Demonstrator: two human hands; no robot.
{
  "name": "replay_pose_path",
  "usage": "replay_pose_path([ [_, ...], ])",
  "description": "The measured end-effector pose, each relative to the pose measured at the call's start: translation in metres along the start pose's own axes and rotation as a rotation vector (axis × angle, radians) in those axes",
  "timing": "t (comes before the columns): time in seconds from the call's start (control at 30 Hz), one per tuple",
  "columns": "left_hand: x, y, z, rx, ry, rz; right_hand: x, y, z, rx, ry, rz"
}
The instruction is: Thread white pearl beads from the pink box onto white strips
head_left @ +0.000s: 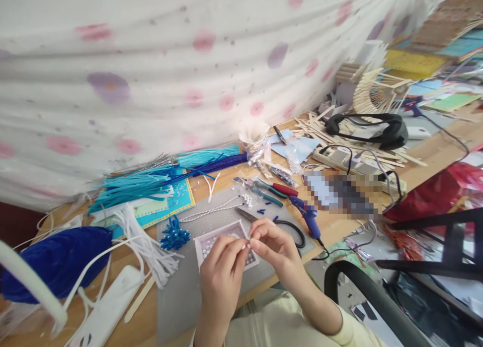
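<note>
My left hand and my right hand meet fingertip to fingertip, both closed in a pinch. A tiny pale thing shows between them, too small to name. Right beneath is a shallow pale pink tray with white pearl beads, partly hidden by my hands. Left of the tray sits a blue beaded pipe-cleaner flower. Behind it, a string of silver beads lies on the grey mat. Scissors with black handles lie close to my right hand.
Pliers and a blue glue gun lie behind and to the right. Bundles of turquoise pipe cleaners and white pipe cleaners are at left. A power strip, wooden sticks and cables crowd the right.
</note>
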State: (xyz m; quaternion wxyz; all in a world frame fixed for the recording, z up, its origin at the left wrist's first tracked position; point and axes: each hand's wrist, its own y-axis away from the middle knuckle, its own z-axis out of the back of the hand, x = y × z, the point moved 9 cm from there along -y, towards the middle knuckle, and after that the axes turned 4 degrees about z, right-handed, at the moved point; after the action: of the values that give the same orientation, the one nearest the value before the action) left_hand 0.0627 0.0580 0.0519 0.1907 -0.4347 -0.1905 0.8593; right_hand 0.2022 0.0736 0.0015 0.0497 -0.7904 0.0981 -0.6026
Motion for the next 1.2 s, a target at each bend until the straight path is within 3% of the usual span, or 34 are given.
replay_pose_path([
  [0.33, -0.012, 0.002, -0.001, -0.036, -0.082, -0.16, -0.01, 0.002, -0.003, 0.027, -0.093, -0.054],
  [0.47, -0.015, -0.001, 0.002, -0.068, -0.117, -0.202, 0.003, 0.0, 0.002, 0.058, 0.138, 0.097],
  [0.63, -0.015, -0.004, 0.002, -0.069, -0.123, -0.187, 0.024, 0.003, 0.001, 0.109, 0.407, 0.304],
  [0.97, -0.006, -0.003, -0.005, -0.058, -0.092, -0.153, 0.016, 0.005, 0.004, 0.046, 0.425, 0.314],
  [1.2, -0.009, -0.009, 0.001, -0.125, -0.054, -0.13, 0.02, 0.004, 0.0, 0.009, 0.481, 0.349],
])
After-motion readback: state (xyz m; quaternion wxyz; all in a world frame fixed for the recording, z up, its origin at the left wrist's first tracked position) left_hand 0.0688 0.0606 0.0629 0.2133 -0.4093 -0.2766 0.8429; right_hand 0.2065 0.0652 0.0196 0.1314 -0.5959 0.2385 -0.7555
